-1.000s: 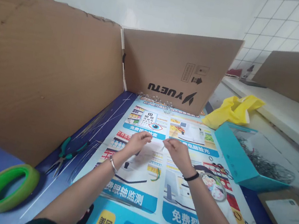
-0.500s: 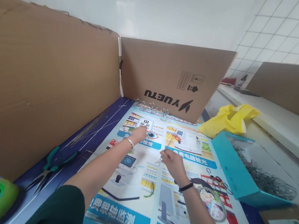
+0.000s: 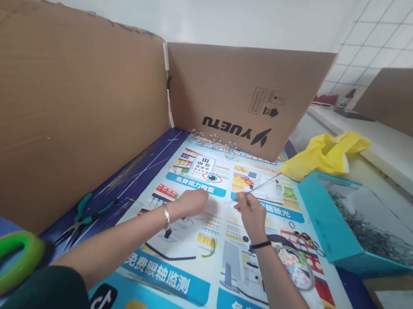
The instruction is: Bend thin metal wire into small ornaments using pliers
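Observation:
My right hand (image 3: 250,216) pinches a thin dark wire (image 3: 264,183) that slants up and to the right from the fingertips. Faint, pale strands show just left of those fingers, too fine to make out. Left of it, my left hand (image 3: 194,202) is closed above the printed poster sheet (image 3: 213,230); its fingertips are turned away, and whatever they hold is hidden. A gap separates the two hands. Beyond them, a small cluster of clear beaded pieces (image 3: 229,153) lies along the far edge of the poster.
Teal-handled pliers (image 3: 81,217) and a green tape roll (image 3: 30,257) lie at left. Cardboard walls (image 3: 60,97) rise left and behind. At right are a blue box (image 3: 335,241) of metal pieces, a yellow bag (image 3: 322,153), a round clear dish (image 3: 296,269) and several dark rings (image 3: 303,241).
My left hand has come back from the eye chart, nearer to me. The wire in my right hand has swung from nearly upright to a slant toward the right. The view has shifted slightly.

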A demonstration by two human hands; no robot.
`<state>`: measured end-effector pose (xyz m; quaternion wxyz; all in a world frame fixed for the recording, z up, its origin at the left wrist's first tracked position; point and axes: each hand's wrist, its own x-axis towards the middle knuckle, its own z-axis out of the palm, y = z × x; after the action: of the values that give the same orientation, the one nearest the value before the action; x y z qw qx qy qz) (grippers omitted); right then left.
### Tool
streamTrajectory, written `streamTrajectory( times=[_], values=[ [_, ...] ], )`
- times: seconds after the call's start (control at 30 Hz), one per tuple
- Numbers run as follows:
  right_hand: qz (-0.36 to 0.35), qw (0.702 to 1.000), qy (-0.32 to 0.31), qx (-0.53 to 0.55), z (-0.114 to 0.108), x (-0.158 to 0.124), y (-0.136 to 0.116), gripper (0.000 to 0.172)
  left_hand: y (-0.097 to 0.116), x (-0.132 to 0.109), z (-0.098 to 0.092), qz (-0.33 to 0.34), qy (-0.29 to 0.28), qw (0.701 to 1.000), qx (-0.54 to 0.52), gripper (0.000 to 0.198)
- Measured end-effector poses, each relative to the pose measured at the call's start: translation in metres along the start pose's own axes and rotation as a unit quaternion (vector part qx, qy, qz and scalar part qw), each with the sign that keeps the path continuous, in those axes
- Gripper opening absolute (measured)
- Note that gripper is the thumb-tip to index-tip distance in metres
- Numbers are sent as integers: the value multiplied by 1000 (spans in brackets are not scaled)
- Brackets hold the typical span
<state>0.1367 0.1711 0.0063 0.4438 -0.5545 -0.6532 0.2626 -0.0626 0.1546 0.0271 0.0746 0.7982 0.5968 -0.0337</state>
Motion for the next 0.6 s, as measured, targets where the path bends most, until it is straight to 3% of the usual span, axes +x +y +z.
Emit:
streamTrajectory(
  times=[0.17,0.33,0.5,0.6],
  values=[
    [-17,1000,-14,-15,5,-4,-2,39,32,-94,19,92,0,996,5,26],
    [-53,995,-71,-51,16,-12,-3,36,55,-141,36,173,13,985,18,18],
    [-84,976,-157,-122,21,-18,-7,36,47,-165,32,235,70,969,18,5],
    [-107,953,-215,-185,25,-15,-11,36,23,-187,26,181,59,982,4,5]
  ],
)
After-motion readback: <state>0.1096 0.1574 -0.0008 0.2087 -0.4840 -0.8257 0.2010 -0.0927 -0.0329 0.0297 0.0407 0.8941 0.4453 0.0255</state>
